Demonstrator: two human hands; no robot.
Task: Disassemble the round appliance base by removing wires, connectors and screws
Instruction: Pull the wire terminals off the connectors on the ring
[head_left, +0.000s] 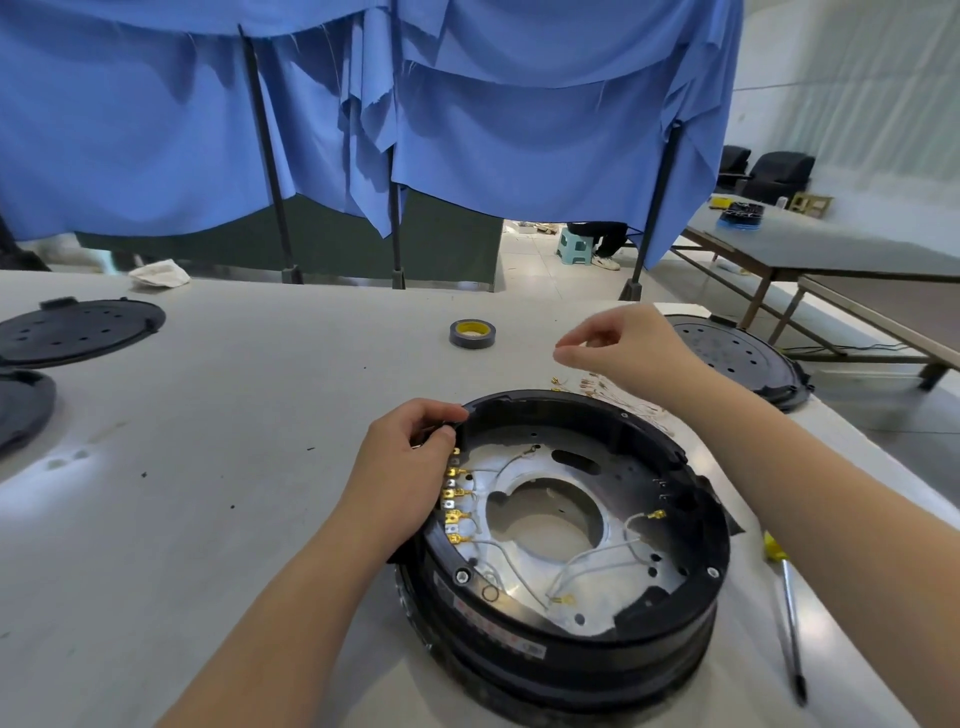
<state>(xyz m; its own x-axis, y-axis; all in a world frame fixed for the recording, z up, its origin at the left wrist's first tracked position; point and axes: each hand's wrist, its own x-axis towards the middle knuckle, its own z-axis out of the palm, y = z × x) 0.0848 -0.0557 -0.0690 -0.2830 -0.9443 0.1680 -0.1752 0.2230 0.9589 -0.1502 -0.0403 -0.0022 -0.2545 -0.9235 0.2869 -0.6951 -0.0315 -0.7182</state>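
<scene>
Seen from the head camera, a round black appliance base (566, 551) sat open on a pale worktable (218, 467), directly in front of the person. The left hand (410, 467) gripped the base's upper-left rim, fingers curled over the edge just above a row of brass connectors (453, 501) with white wires (587, 561) running across the metal plate inside. The right hand (618, 345) hovered above the table beyond the base, thumb and fingertips pinched together; whether it held anything could not be told. A pile of loose wires (597, 387) lay beneath it. A screwdriver (787, 608) lay right of the base, a tape roll (471, 333) farther back, and black perforated lids (78, 330) at the table's edges.
</scene>
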